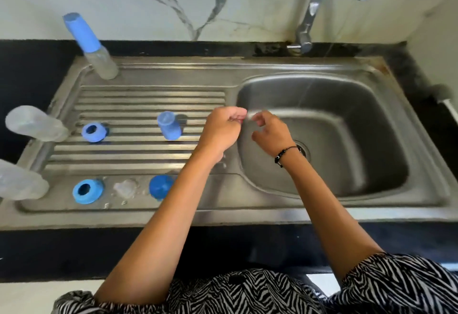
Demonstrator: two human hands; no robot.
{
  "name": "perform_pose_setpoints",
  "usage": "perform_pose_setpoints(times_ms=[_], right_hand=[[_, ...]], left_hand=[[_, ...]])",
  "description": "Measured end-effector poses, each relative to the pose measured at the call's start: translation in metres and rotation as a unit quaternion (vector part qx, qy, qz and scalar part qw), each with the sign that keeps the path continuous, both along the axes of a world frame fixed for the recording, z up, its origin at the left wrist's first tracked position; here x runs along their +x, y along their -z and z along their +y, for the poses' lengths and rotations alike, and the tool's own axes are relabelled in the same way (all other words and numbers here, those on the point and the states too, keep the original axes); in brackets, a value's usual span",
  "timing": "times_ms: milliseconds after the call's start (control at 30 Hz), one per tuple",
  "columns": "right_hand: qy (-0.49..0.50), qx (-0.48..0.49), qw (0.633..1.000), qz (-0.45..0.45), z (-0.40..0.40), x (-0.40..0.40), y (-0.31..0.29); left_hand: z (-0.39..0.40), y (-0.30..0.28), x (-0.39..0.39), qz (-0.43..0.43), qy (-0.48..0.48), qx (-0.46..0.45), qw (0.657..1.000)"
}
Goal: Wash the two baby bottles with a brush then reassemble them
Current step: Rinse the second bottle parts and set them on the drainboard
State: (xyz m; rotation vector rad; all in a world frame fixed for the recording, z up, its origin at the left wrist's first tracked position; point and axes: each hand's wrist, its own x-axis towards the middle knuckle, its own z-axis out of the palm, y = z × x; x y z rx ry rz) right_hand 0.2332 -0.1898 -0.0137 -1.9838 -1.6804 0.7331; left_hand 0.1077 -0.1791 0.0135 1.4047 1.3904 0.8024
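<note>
My left hand and my right hand meet over the left rim of the sink basin. Together they pinch a small clear piece, seemingly a silicone teat, which is blurred. On the drainboard lie two clear bottle bodies at the left. Beside them are two blue screw rings, two blue caps and another clear teat. No brush is visible.
A capped bottle with a blue lid stands at the drainboard's back left corner. The faucet rises behind the basin, and a faint thin stream seems to fall from it. A black counter surrounds the sink. The drain sits by my right wrist.
</note>
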Motion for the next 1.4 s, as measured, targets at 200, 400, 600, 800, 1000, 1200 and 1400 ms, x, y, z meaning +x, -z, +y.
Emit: perform_pose_setpoints(times_ms=[200,400,600,800,1000,1200,1400], right_hand=[[0.022,-0.082,0.996,0.009,-0.014,0.097,0.026],[0.03,-0.145,0.989,-0.005,-0.002,0.167,0.054],[-0.031,-0.197,0.978,-0.063,0.02,0.185,0.087],[-0.133,-0.226,0.956,-0.134,0.041,0.166,0.126],[-0.154,-0.252,0.942,-0.159,0.048,0.156,0.161],[-0.076,-0.219,0.966,-0.113,0.059,0.158,0.173],[0.133,-0.093,0.98,0.111,0.109,0.183,0.127]], left_hand=[[-0.006,0.035,0.093,0.034,0.026,-0.074,0.996],[-0.008,0.056,0.162,0.066,0.018,-0.11,0.992],[0.002,0.09,0.182,0.085,-0.006,-0.158,0.984],[0.019,0.119,0.185,0.096,-0.022,-0.226,0.969],[0.036,0.141,0.186,0.101,-0.029,-0.271,0.957],[0.045,0.159,0.185,0.08,-0.036,-0.28,0.956],[0.083,0.138,0.203,-0.069,-0.121,-0.204,0.969]])
